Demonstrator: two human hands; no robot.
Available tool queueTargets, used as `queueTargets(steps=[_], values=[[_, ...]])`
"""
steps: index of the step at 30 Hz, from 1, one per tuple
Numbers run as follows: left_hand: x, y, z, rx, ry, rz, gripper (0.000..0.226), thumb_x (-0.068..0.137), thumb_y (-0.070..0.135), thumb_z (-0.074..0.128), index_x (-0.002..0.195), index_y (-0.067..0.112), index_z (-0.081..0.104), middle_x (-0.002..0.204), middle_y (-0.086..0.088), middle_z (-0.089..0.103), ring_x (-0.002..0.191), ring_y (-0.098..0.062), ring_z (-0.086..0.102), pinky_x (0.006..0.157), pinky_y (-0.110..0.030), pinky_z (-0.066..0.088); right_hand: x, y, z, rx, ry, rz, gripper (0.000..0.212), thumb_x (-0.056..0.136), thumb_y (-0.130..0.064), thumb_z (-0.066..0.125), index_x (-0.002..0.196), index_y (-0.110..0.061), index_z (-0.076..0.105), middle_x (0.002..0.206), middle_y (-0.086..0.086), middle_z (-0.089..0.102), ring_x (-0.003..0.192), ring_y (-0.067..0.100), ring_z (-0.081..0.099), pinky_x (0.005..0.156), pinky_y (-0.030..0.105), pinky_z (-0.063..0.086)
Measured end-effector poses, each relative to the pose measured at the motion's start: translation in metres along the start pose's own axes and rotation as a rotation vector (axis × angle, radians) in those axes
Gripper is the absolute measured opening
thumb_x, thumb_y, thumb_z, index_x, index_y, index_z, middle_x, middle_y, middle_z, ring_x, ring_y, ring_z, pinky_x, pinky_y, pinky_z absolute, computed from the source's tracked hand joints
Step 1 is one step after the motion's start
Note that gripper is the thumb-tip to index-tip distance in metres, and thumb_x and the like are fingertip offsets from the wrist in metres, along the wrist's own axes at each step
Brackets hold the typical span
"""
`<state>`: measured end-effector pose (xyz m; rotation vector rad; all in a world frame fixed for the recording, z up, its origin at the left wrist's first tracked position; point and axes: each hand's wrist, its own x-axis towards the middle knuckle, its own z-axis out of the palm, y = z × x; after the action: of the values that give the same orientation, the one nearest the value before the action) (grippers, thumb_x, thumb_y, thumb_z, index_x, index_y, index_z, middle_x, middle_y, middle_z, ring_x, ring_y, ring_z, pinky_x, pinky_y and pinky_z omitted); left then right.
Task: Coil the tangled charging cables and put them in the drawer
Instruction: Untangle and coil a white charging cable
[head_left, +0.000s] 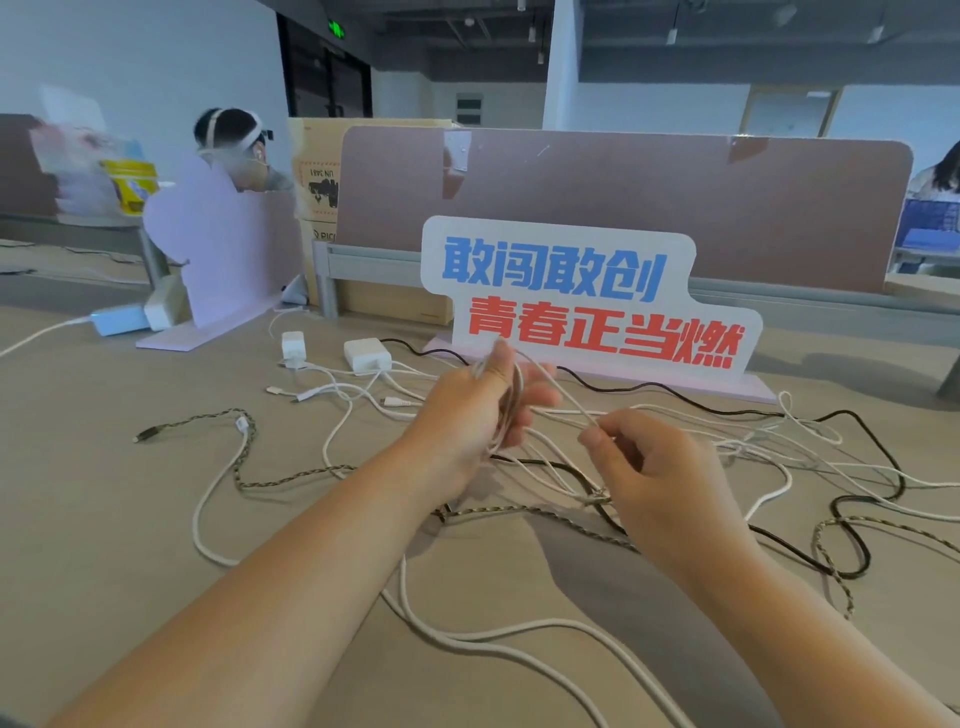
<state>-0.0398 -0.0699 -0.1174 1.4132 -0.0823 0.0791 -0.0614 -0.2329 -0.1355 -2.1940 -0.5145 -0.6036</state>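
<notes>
Your arms reach in from the bottom edge, over a white cable (519, 649) that loops on the desk (104, 493) close to you. That desk is wide and light brown, and the tangle of charging cables lies spread over its middle and right side. At the back stands a brown divider panel (623, 208). In front of it is a white sign (587, 296) with big blue and red letters. A purple board (223, 249) stands to the left.

A long black cable (644, 385) runs from the foot of the sign across to the right and curls there. A brown braided cable (244, 449) wiggles over the left side and passes under your arms.

Your left grip (467, 410) is up above the tangle, with its fingers curled round some white loops (511, 395). Your right grip (649, 467) is just beside it. Its thumb and finger pinch one white strand (571, 413) that leads to those loops.

Two small white chargers (367, 355) sit on the desk behind your left grip.
</notes>
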Motion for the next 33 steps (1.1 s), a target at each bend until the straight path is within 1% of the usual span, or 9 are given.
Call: queueTargets(steps=[3, 5, 7, 12, 16, 18, 25, 30, 33], values=[[0.002, 0.010, -0.005, -0.559, 0.043, -0.046, 0.048, 0.096, 0.048, 0.036, 0.096, 0.009, 0.065, 0.085, -0.008, 0.075, 0.070, -0.016, 0.070, 0.068, -0.031, 0.058, 0.000, -0.001, 0.002, -0.027, -0.076, 0.040, 0.026, 0.093, -0.030, 0.050, 0.073, -0.016, 0.060, 0.052, -0.001, 0.051, 0.054, 0.014, 0.044, 0.053, 0.018, 0.034], [0.004, 0.016, -0.011, -0.954, 0.053, -0.012, 0.048, 0.095, 0.047, 0.040, 0.079, 0.008, 0.062, 0.070, -0.005, 0.070, 0.062, -0.017, 0.069, 0.067, -0.035, 0.060, 0.001, -0.002, 0.001, -0.058, -0.134, 0.086, 0.036, 0.093, -0.037, 0.048, 0.066, -0.015, 0.056, 0.049, -0.004, 0.047, 0.047, 0.010, 0.039, 0.049, 0.018, 0.032], [0.005, 0.017, -0.016, -1.060, 0.073, 0.013, 0.054, 0.095, 0.051, 0.038, 0.063, 0.012, 0.058, 0.052, 0.005, 0.055, 0.045, -0.009, 0.055, 0.054, -0.024, 0.055, 0.002, -0.003, 0.000, -0.097, -0.150, 0.110, 0.041, 0.091, -0.043, 0.047, 0.066, -0.012, 0.057, 0.052, -0.001, 0.049, 0.051, 0.013, 0.042, 0.048, 0.020, 0.031], [0.010, 0.008, -0.016, -0.596, 0.242, -0.145, 0.050, 0.096, 0.055, 0.037, 0.070, 0.015, 0.051, 0.047, 0.006, 0.037, 0.037, -0.007, 0.030, 0.039, -0.017, 0.029, 0.003, 0.003, -0.003, -0.158, 0.078, -0.019, 0.021, 0.085, -0.029, 0.064, 0.072, -0.013, 0.063, 0.060, -0.004, 0.054, 0.059, 0.008, 0.047, 0.053, 0.017, 0.034], [0.003, -0.002, -0.004, 0.375, 0.195, -0.081, 0.052, 0.097, 0.059, 0.029, 0.088, 0.018, 0.060, 0.067, 0.005, 0.044, 0.052, -0.010, 0.040, 0.059, -0.028, 0.039, 0.001, 0.005, 0.001, -0.147, 0.140, -0.278, 0.006, 0.078, -0.016, 0.069, 0.073, -0.013, 0.066, 0.060, -0.011, 0.047, 0.059, 0.004, 0.043, 0.058, 0.005, 0.033], [-0.006, -0.007, 0.004, 0.608, 0.061, -0.003, 0.056, 0.095, 0.063, 0.023, 0.086, 0.024, 0.062, 0.073, 0.005, 0.050, 0.060, -0.010, 0.046, 0.069, -0.032, 0.040, 0.000, 0.004, 0.003, -0.124, 0.157, -0.324, 0.006, 0.076, -0.018, 0.066, 0.073, -0.014, 0.067, 0.059, -0.012, 0.044, 0.060, 0.005, 0.041, 0.057, 0.005, 0.032], [-0.018, -0.009, 0.012, 0.295, -0.470, -0.179, 0.075, 0.074, 0.085, 0.019, 0.065, 0.028, 0.066, 0.069, 0.001, 0.059, 0.055, -0.006, 0.040, 0.053, -0.023, 0.025, 0.000, 0.007, 0.000, -0.085, 0.233, -0.207, 0.011, 0.076, -0.013, 0.075, 0.071, -0.013, 0.065, 0.059, -0.005, 0.053, 0.061, 0.014, 0.047, 0.055, 0.012, 0.035], [-0.019, -0.002, 0.002, 0.316, -0.734, -0.098, 0.037, 0.069, 0.057, 0.074, 0.086, 0.025, 0.064, 0.075, 0.002, 0.061, 0.059, -0.005, 0.044, 0.054, -0.016, 0.036, -0.001, 0.005, -0.002, -0.071, 0.266, -0.168, 0.031, 0.077, -0.029, 0.072, 0.059, -0.010, 0.057, 0.050, -0.003, 0.051, 0.049, 0.014, 0.047, 0.045, 0.023, 0.034], [-0.019, 0.002, -0.002, 0.447, -0.792, -0.078, 0.044, 0.072, 0.043, 0.068, 0.097, 0.007, 0.059, 0.078, 0.004, 0.063, 0.070, -0.010, 0.047, 0.057, -0.018, 0.039, -0.003, -0.002, -0.002, -0.092, 0.283, -0.194, 0.036, 0.076, -0.037, 0.064, 0.053, -0.012, 0.052, 0.047, -0.006, 0.046, 0.045, 0.011, 0.041, 0.044, 0.017, 0.028]])
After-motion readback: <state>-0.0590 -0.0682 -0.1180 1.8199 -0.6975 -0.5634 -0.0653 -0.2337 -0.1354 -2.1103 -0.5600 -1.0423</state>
